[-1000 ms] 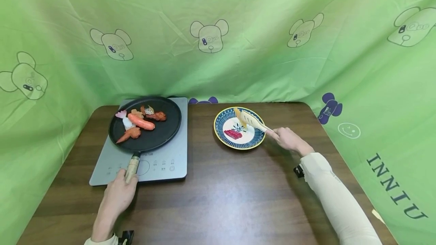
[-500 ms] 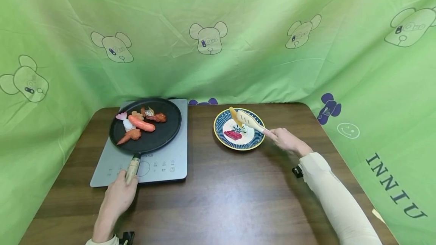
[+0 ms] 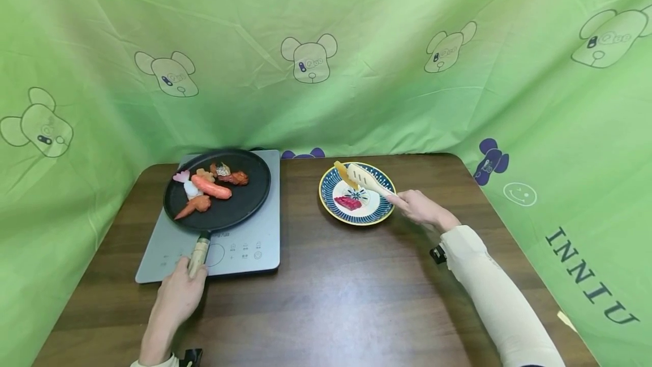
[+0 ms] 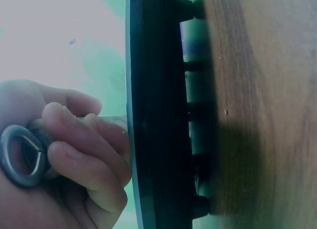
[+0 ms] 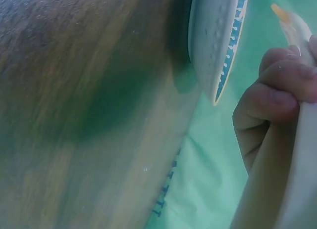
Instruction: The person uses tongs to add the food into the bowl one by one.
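My left hand (image 3: 179,293) grips the beige handle (image 3: 199,254) of a black frying pan (image 3: 244,197) that sits on a grey induction cooktop (image 3: 148,265). In the pan are a sausage (image 3: 211,187), a shrimp piece (image 3: 191,190), a chicken wing (image 3: 194,206) and other toy-like food pieces. With curled fingers, my right hand (image 3: 420,207) holds cream slotted tongs (image 3: 368,180) by their pinkish handle. At their tip a yellow-orange food piece (image 3: 345,174) overlaps the far left rim of a blue-patterned plate (image 3: 379,217). A red meat slice (image 3: 348,203) lies on that plate.
A brown wooden table (image 3: 326,299) carries the cooktop at left and the plate toward the back. Green cloth (image 3: 244,112) printed with bear heads hangs behind and at both sides. In the left wrist view, the cooktop's dark edge (image 4: 158,120) stands beside the fingers.
The tongs and the yellow-orange piece have shifted left across the plate, with my right hand following. My left hand keeps its hold on the pan handle.
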### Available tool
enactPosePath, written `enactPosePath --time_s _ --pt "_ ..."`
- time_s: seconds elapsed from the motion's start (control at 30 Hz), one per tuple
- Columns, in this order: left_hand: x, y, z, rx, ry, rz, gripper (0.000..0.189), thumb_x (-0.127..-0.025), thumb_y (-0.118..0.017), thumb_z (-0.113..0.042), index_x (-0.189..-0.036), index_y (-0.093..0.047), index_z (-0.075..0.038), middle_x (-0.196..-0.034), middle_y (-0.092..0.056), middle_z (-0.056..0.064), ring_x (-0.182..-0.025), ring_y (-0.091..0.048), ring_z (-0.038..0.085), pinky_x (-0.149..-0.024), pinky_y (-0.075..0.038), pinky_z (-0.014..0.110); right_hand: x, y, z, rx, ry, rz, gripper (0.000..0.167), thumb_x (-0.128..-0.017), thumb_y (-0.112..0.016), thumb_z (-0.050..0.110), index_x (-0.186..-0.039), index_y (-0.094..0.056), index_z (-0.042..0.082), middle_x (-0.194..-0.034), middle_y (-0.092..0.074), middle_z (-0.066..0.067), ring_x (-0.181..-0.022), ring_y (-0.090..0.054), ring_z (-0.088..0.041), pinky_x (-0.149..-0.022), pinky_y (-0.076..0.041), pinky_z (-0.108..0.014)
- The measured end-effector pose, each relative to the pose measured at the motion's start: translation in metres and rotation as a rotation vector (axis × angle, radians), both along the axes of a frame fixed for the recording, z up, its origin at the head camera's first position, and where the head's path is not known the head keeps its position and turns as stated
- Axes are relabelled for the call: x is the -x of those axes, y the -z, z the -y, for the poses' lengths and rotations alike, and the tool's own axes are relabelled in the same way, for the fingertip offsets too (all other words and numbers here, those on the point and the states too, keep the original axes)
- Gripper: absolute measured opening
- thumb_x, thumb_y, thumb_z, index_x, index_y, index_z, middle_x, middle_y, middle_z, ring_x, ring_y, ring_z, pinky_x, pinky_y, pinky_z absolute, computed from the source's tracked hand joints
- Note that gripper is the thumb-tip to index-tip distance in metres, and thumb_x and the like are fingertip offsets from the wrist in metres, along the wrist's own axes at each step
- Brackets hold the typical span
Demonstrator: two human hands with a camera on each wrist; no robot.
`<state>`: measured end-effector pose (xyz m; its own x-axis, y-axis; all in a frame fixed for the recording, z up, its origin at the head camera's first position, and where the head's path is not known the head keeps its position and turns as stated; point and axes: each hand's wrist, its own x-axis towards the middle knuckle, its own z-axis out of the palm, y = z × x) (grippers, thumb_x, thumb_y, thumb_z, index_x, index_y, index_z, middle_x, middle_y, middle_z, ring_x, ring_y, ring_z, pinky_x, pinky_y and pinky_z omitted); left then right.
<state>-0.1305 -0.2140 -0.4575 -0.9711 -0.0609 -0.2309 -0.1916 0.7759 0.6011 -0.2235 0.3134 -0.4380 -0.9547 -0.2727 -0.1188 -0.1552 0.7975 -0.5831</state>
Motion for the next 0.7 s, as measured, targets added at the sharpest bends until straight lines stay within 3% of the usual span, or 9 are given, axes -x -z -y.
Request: enactPosePath --time_s 0.23,0.7 --pt "0.0001 0.0001 -0.0001 -0.006 0.002 0.011 0.046 -0.096 -0.040 -0.035 -0.120 -0.036 0.004 -0.074 -0.046 0.014 -0.057 -0.045 0.025 -0.047 -0.035 0.035 0.0012 0.0043 -0.0043 -0.043 0.019 0.052 0.056 -0.098 -0.038 0.050 -0.082 -0.061 0.003 -0.050 -0.038 0.005 -0.038 -0.038 -0.010 -0.042 -0.036 -0.029" --pt "0.0005 -0.0012 0.0000 -0.012 0.005 0.040 0.047 -0.097 -0.039 -0.036 -0.122 -0.034 0.004 -0.073 -0.045 0.013 -0.055 -0.044 0.024 -0.047 -0.035 0.035 -0.0007 0.0056 -0.0060 0.011 0.004 0.091 0.060 -0.099 -0.037 0.048 -0.075 -0.055 -0.004 -0.049 -0.043 0.003 -0.033 -0.038 -0.009 -0.037 -0.039 -0.031"
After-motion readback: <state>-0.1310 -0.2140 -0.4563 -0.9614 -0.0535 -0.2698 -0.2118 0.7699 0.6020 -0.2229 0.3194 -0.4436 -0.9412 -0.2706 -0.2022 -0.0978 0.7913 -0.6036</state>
